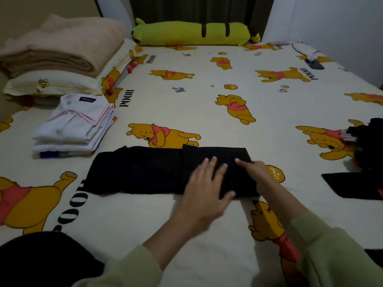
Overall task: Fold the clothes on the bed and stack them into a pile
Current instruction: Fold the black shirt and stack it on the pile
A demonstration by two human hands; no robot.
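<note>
A black garment (157,170) lies partly folded across the near middle of the bed (207,104). The left hand (205,189) rests flat on its right part, with the fingers straight and spread. The right hand (256,171) touches its right edge with straight fingers. A pile of folded clothes (74,127) sits to the left.
</note>
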